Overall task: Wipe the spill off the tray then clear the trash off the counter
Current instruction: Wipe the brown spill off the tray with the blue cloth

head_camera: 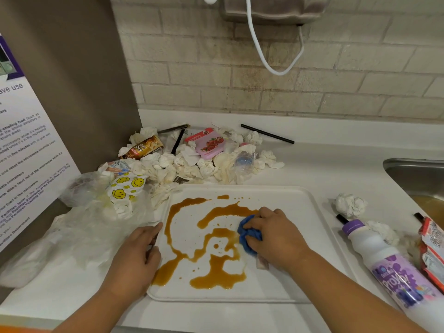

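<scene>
**While brown liquid spill (pixel 216 272) pools in the shallow white plastic tray (pixel 288 203)**

There, the right hand (pixel 276 236) clamps curled fingers on a crumpled blue cloth (pixel 246 234); the left hand (pixel 134 255) grips the tray's left rim. Crumpled tissues and wrappers (pixel 192 162) heap the white counter (pixel 324 164) behind.

White counter (pixel 324 169) bears a tray (pixel 300 205) at centre; from the tray — heap of crumpled tissues and wrappers (pixel 187 164) at twelve o'clock; black straw (pixel 267 133) at one; plastic bags (pixel 79 234) at nine; tissue ball (pixel 350 205) and lying bottle (pixel 374 251) at three.
</scene>
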The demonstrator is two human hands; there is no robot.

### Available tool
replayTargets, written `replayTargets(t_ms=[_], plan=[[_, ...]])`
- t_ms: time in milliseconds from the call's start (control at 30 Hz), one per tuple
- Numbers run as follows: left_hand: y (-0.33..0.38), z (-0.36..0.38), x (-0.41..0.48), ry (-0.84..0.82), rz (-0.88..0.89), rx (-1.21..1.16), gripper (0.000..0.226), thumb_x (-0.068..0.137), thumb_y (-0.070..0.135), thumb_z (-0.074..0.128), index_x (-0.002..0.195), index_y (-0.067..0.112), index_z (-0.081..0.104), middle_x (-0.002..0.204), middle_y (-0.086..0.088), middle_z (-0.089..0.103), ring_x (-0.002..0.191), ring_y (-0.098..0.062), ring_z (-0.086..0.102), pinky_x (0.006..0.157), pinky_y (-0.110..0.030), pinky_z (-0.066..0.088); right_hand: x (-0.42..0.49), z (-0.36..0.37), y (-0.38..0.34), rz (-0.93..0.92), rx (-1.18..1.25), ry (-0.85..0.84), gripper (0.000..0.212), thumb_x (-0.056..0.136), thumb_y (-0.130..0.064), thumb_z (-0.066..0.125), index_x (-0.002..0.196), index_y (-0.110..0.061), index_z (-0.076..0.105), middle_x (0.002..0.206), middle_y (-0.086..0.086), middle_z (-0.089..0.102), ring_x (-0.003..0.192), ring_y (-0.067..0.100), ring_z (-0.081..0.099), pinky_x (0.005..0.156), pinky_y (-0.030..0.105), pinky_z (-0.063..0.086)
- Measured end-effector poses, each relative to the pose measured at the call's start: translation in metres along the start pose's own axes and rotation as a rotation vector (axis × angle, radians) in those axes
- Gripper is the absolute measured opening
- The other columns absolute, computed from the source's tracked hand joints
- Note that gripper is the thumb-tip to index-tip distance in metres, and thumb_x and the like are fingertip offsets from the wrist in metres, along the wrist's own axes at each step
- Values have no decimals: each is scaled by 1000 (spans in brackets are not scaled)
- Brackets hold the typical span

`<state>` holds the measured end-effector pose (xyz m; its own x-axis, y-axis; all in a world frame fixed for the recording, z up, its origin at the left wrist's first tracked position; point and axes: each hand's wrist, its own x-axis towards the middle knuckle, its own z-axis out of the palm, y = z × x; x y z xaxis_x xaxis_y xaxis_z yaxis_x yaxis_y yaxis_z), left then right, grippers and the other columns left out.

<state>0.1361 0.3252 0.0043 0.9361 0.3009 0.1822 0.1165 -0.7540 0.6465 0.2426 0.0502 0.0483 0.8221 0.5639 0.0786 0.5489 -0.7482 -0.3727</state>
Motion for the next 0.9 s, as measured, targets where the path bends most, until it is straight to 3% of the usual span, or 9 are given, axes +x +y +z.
replayTargets(t_ms=[100, 233, 333, 400, 467, 600, 700, 833, 900], plan=[[1, 0, 0, -2, -5, 1, 51, 88, 3, 52, 135, 20, 50, 124, 9, 51, 107, -14, 53, 94, -27, 41, 0, 8, -8, -57, -79, -10, 29, 95, -35, 46, 119, -30, 61, 109, -19, 44, 95, 9, 33, 73, 11, 30], [1, 0, 0, -6, -3, 11, 50, 88, 5, 52, 136, 21, 49, 125, 7, 52, 107, -13, 52, 94, -26, 40, 6, 3, -4, -29, 11, -65, 27, 91, -31, 51, 115, -33, 64, 95, -25, 39, 89, 8, 32, 70, 6, 29], [1, 0, -1, -3, -5, 8, 51, 88, 4, 52, 136, 21, 50, 124, 7, 52, 107, -13, 52, 94, -26, 40, 12, 6, -5, 31, -92, 0, 33, 94, -37, 45, 124, -37, 57, 115, -13, 47, 94, 14, 33, 77, 17, 35], [1, -1, -1, -2, -7, 7, 51, 87, 4, 52, 135, 21, 50, 122, 7, 53, 106, -14, 53, 93, -27, 41, 9, 5, -13, -61, -71, -32, 33, 96, -33, 45, 126, -31, 57, 122, -11, 47, 96, 12, 32, 76, 10, 34], [2, -1, -1, 0, -7, 3, 51, 87, 4, 52, 135, 21, 50, 120, 8, 52, 105, -14, 53, 93, -27, 42, 7, -2, -16, -125, 59, -130, 30, 94, -22, 52, 122, -21, 61, 114, -8, 49, 86, 4, 30, 73, 3, 30], [1, -1, -1, 4, -4, -6, 50, 87, 3, 53, 135, 20, 51, 121, 6, 54, 104, -14, 54, 92, -27, 42, 16, -4, -2, -20, -57, -70, 31, 90, -31, 50, 119, -35, 62, 110, -16, 48, 98, 13, 39, 88, 21, 37], [1, -1, -1, 1, -9, -8, 50, 87, 3, 52, 135, 20, 51, 121, 6, 54, 105, -14, 53, 93, -28, 43, 8, 5, -11, -55, -62, -57, 29, 89, -37, 50, 115, -37, 62, 115, -14, 48, 104, 14, 40, 85, 28, 42], [3, -1, -2, 2, -8, -11, 50, 87, 3, 53, 134, 19, 51, 118, 5, 54, 104, -14, 54, 93, -27, 42, 1, -1, -6, -169, 24, -147, 26, 88, -29, 56, 111, -30, 68, 93, -30, 40, 90, -12, 34, 84, 4, 25], [3, -1, -1, 11, -4, -6, 50, 86, 1, 53, 133, 19, 52, 118, 4, 55, 102, -16, 54, 90, -27, 43, 3, -2, -4, -130, 31, -128, 25, 89, -24, 54, 108, -28, 70, 84, -34, 34, 85, -7, 35, 74, 2, 24]])
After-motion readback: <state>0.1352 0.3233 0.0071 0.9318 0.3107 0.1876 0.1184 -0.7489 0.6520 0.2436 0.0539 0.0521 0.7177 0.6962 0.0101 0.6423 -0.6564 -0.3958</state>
